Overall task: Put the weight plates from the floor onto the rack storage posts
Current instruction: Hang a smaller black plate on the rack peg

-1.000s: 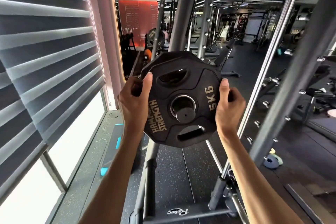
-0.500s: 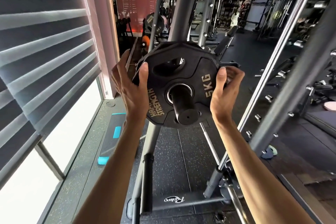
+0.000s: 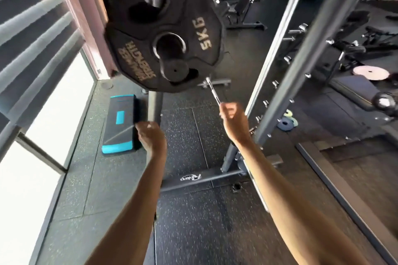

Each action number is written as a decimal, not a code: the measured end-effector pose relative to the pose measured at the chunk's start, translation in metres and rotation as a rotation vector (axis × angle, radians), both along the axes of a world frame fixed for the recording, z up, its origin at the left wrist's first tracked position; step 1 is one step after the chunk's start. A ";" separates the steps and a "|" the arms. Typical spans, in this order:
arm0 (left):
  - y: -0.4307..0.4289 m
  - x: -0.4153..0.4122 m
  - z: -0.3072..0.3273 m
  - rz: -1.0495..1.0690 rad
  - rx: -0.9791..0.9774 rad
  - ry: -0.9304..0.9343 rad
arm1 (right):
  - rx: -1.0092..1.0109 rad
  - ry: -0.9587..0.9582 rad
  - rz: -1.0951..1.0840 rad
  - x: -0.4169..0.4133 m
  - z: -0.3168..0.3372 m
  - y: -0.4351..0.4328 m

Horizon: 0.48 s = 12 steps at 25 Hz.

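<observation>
One black weight plate (image 3: 172, 21), twelve-sided by its look, hangs on one storage post (image 3: 174, 69) of the rack, at 11 o'clock in the view. The post's round end cap pokes out through the plate's centre hole. Two pieces of pale writing show on its face: "5KG" at 3 o'clock of the hole and "HAMMER STRENGTH" at 8 o'clock. Two grip cut-outs show, one at 12 o'clock of the hole and one partly behind the post's cap at 6 o'clock. Both hands are below the plate and well apart from it, touching nothing. The left hand (image 3: 150, 135) is at 6 o'clock of the plate and the right hand (image 3: 232, 118) at 5 o'clock, each empty with fingers loosely curled. A thin chrome rod (image 3: 212, 90) slants down from the plate's lower edge and passes behind the right hand. The grey rack upright (image 3: 155, 105) drops from the plate to one base bar (image 3: 215, 175) carrying a white script logo too small to read surely. At 7 o'clock of the plate, one black step platform (image 3: 119, 125) with teal patches lies on the speckled floor (image 3: 193, 232). At 4 o'clock, a little stack of small plates (image 3: 286, 122), blue and pale green, lies on the floor; their number cannot be told. Farther at 3 o'clock sits one pink disc (image 3: 370, 72).
</observation>
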<state>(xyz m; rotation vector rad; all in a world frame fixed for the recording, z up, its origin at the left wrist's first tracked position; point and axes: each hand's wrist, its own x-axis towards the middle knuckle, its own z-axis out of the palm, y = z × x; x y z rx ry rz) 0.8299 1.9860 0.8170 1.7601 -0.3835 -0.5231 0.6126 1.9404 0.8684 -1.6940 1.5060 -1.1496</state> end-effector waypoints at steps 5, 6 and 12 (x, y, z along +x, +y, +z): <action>0.004 -0.166 -0.052 -0.763 0.402 0.001 | 0.375 0.239 0.085 -0.124 -0.086 0.026; -0.002 -0.203 -0.054 -0.874 0.424 -0.052 | 0.414 0.268 0.083 -0.155 -0.090 0.033; -0.036 -0.438 -0.072 -1.345 0.487 -0.415 | 0.553 0.401 -0.082 -0.368 -0.134 0.055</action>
